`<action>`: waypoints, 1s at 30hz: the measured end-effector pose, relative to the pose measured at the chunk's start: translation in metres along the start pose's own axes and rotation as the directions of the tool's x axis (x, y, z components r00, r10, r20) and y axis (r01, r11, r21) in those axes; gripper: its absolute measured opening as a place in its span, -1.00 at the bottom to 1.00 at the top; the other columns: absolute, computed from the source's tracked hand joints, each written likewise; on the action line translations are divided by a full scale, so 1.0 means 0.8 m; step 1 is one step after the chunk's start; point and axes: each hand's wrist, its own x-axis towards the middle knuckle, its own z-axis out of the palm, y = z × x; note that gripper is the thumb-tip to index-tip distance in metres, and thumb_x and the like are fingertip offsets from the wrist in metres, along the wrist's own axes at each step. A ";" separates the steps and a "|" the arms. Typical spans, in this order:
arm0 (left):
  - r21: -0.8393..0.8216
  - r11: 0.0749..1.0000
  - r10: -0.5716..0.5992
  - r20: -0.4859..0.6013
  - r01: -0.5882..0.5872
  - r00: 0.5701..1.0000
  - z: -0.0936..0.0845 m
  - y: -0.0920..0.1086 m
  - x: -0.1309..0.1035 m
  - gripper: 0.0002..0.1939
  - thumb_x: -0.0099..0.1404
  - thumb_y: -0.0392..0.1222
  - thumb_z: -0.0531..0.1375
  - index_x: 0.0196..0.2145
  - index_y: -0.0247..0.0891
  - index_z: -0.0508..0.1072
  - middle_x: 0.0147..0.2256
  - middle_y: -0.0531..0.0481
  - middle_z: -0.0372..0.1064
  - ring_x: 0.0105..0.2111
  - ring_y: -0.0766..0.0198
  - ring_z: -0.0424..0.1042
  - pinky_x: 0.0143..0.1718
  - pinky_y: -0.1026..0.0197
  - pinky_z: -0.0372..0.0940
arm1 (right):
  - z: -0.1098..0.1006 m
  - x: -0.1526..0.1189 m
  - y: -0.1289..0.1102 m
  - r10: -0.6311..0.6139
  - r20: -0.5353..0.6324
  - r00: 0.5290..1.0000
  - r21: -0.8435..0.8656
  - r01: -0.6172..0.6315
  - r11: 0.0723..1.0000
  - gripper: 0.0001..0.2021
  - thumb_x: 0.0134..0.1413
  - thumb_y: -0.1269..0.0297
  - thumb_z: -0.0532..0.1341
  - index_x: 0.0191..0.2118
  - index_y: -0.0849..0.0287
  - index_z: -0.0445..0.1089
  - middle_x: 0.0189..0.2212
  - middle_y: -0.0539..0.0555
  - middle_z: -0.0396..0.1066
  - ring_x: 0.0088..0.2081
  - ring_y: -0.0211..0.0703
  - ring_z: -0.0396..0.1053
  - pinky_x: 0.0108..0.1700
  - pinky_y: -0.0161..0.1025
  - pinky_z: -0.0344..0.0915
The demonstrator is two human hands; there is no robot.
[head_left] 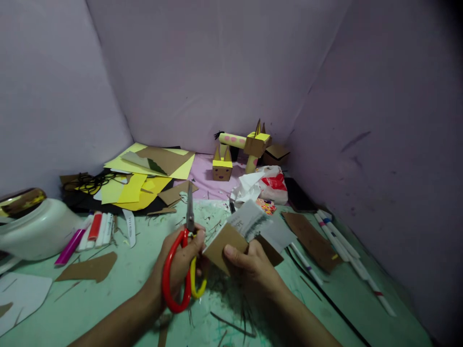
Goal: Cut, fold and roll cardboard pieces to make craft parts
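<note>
Red-handled scissors (176,279) are in my left hand (177,260), with their blades pointing up and away. A smaller yellow handle (197,284) hangs beside the red loops, by the same fingers. My right hand (255,270) pinches a folded piece of cardboard (224,245), brown on one face and printed grey-white on another. Its thumb lies on the brown face. The cardboard's left corner is close to my left fingertips; whether they touch is unclear. Behind the hands stand a small cardboard head with ears (222,172) and a yellow figure with pink spots (233,140).
Yellow and brown sheets (144,185), markers (94,226) and a white pot (39,226) are at the left. A tissue pack (273,183), a dark phone (299,195), a brown strip (313,241) and white pens (343,241) lie at the right. Scraps dot the green table (137,294).
</note>
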 end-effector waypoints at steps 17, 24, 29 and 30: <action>0.213 0.931 0.267 0.159 -0.297 0.951 -0.010 -0.002 -0.013 -0.72 0.13 -0.29 0.18 -0.18 -0.18 0.24 -0.48 0.20 0.24 -0.52 0.41 0.25 -0.49 0.35 0.22 | 0.016 -0.012 0.001 0.090 0.062 0.994 0.049 -0.093 0.994 -0.56 -0.23 0.16 0.38 -0.16 0.25 0.45 -0.34 0.15 0.54 -0.33 0.02 0.49 -0.18 -0.03 0.38; 0.278 0.902 0.303 0.135 -0.330 0.943 -0.006 -0.004 -0.017 -0.74 0.14 -0.30 0.18 -0.19 -0.18 0.27 -0.43 0.16 0.28 -0.44 0.38 0.31 -0.41 0.33 0.25 | 0.017 -0.011 -0.002 0.108 0.060 0.992 0.069 -0.112 0.991 -0.65 -0.20 0.22 0.38 -0.21 0.25 0.49 -0.36 0.13 0.54 -0.35 -0.04 0.49 -0.10 -0.02 0.35; 0.230 0.935 0.254 0.097 -0.270 0.962 -0.007 0.002 -0.010 -0.72 0.11 -0.23 0.19 -0.19 -0.20 0.25 -0.46 0.16 0.30 -0.47 0.35 0.34 -0.45 0.31 0.26 | 0.016 -0.011 -0.005 0.099 0.192 0.976 0.066 -0.114 0.991 -0.52 -0.28 0.22 0.40 -0.12 0.24 0.45 -0.29 0.15 0.52 -0.24 -0.01 0.47 -0.06 -0.06 0.31; 0.229 0.942 0.234 0.074 -0.244 0.970 -0.007 0.003 -0.008 -0.70 0.09 -0.21 0.20 -0.20 -0.21 0.25 -0.46 0.15 0.31 -0.47 0.34 0.35 -0.44 0.30 0.26 | 0.015 -0.011 -0.005 0.096 0.212 0.973 0.069 -0.113 0.991 -0.49 -0.29 0.22 0.40 -0.10 0.23 0.44 -0.27 0.15 0.52 -0.22 0.00 0.46 -0.05 -0.05 0.29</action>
